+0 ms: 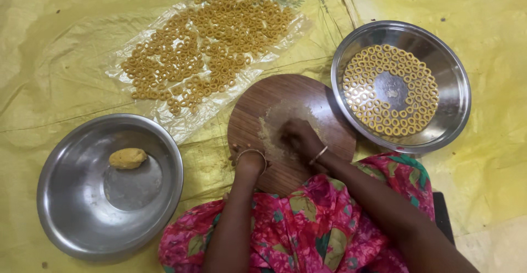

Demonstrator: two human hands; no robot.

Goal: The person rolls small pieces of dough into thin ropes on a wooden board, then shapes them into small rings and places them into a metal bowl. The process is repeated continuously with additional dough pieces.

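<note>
Dough (pixel 274 133) smears the round board (pixel 329 133) under the right hand (pixel 299 137), curled loosely, between two steel bowls.

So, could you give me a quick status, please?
Right hand pressing on round wooden board; left hand at its edge. Dough lump in bowl. Nothing obstructing.

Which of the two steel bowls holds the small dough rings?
The steel bowl on the right, beside the round wooden board, holds rings laid in circles. The steel bowl on the left holds only one lump of dough.
</note>
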